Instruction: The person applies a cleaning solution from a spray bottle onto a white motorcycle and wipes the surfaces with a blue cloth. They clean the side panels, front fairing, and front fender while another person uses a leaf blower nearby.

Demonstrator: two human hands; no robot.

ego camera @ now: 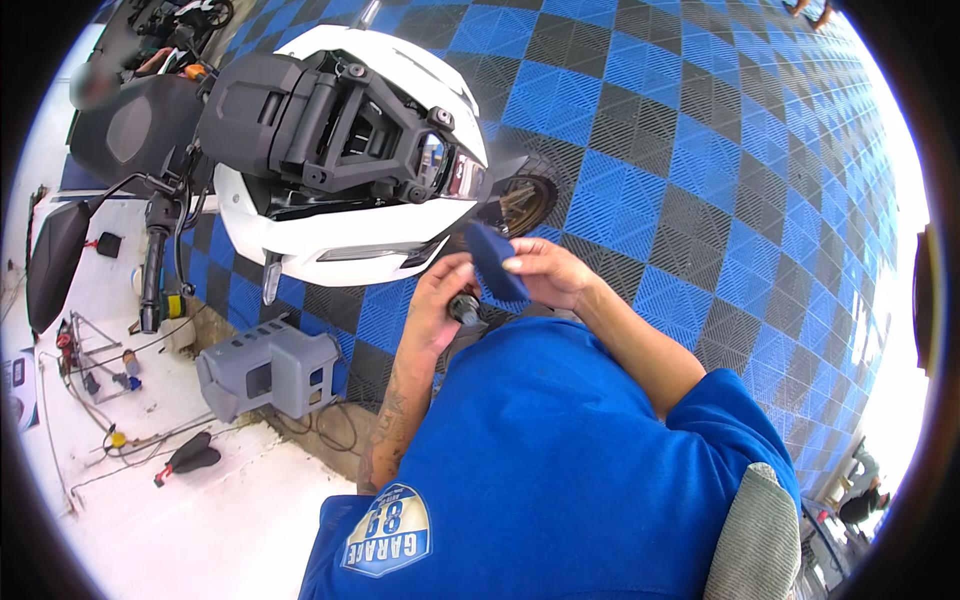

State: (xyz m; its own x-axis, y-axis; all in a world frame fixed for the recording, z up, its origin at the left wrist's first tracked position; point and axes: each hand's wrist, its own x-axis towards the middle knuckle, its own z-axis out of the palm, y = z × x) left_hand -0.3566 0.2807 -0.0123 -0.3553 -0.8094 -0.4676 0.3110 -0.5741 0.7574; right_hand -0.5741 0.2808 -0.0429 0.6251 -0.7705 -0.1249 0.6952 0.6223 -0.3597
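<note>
My left hand (pixel 442 300) is closed around a small dark bottle (pixel 464 307), whose lighter tip points towards my body. In my right hand (pixel 550 273), thumb and fingers pinch a dark blue pad (pixel 495 262), perhaps foam or cloth, just beside the bottle. Both hands are in front of my blue shirt, near the nose of a white and black motorcycle (pixel 352 232). The pad's far end is blurred. A grey cloth (pixel 757 532) lies over my shoulder.
The motorcycle's front wheel (pixel 529 199) stands on blue and black floor tiles. A grey plastic housing (pixel 270 367), cables and a black item with a red clip (pixel 191 457) lie at the left. A handlebar mirror (pixel 60 262) juts out there. Other people appear at the far edges.
</note>
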